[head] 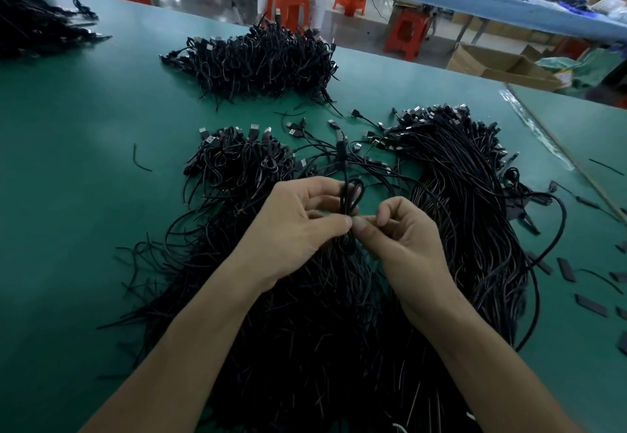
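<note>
Risk: the loop folded in the black USB cable (345, 174) may spring open, or its tail may snag in the loose cable pile (305, 313) on the green surface (84, 161) below, if either pinch slackens. Left hand (302, 222) and right hand (403, 239) meet thumb to thumb, each grip pinching the cable under the loop, forearms converging over the pile.

orange stools (287, 4) and a cardboard box (492, 59) behind.

Matt black rubbery cable (353, 195), smooth green table mat (84, 161), metal-tipped plugs (255, 128).
</note>
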`<act>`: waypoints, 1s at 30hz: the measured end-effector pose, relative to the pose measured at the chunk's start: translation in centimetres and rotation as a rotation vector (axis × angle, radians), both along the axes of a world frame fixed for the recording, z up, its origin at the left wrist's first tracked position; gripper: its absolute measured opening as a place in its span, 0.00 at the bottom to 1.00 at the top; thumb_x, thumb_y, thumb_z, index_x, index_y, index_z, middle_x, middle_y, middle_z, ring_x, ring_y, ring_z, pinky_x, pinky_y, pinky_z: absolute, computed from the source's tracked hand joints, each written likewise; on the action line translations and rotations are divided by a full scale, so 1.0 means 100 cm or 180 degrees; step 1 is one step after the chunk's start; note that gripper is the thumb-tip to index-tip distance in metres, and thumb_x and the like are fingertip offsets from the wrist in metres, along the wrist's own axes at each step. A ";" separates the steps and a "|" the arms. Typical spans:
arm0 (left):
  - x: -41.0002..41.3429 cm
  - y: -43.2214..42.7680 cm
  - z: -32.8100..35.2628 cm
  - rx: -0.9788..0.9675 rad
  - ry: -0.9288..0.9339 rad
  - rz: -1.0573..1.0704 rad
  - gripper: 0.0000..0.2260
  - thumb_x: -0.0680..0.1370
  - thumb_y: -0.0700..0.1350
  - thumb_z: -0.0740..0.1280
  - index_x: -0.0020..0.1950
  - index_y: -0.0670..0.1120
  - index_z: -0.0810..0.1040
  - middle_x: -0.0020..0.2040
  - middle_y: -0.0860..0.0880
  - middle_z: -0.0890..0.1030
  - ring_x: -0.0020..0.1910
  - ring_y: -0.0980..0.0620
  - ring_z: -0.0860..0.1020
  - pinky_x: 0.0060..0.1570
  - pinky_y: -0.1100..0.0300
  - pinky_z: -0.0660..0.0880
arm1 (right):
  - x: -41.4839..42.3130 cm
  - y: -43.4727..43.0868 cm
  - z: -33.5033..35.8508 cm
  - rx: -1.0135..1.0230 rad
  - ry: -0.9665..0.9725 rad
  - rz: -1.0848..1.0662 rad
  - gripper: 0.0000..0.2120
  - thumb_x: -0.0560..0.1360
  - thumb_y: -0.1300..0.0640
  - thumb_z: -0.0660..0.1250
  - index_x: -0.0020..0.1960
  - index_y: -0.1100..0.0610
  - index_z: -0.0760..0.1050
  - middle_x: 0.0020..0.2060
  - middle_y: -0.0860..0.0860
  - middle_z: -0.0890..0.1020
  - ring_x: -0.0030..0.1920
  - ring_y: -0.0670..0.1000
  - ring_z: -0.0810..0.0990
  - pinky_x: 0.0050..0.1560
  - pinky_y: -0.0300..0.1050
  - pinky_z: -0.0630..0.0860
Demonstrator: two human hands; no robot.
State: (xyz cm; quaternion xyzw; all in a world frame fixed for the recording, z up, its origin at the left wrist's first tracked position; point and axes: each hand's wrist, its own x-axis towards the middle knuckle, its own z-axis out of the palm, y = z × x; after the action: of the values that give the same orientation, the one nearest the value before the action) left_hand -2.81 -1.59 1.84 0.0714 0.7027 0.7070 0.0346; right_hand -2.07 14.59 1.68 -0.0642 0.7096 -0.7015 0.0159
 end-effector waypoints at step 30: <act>-0.066 -0.023 -0.008 -0.3464 0.0849 0.1405 0.22 0.76 0.49 0.74 0.69 0.52 0.77 0.59 0.48 0.72 0.54 0.50 0.75 0.43 0.57 0.72 | -0.058 0.010 0.010 0.2220 -0.0148 -0.0235 0.15 0.83 0.52 0.59 0.49 0.55 0.83 0.25 0.45 0.70 0.30 0.51 0.66 0.36 0.44 0.66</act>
State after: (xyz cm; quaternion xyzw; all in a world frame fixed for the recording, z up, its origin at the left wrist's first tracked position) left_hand -9.40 -3.86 1.05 -0.0160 0.9602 0.2213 -0.1698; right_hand -7.88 15.60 2.71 -0.0132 0.9078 -0.4184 0.0277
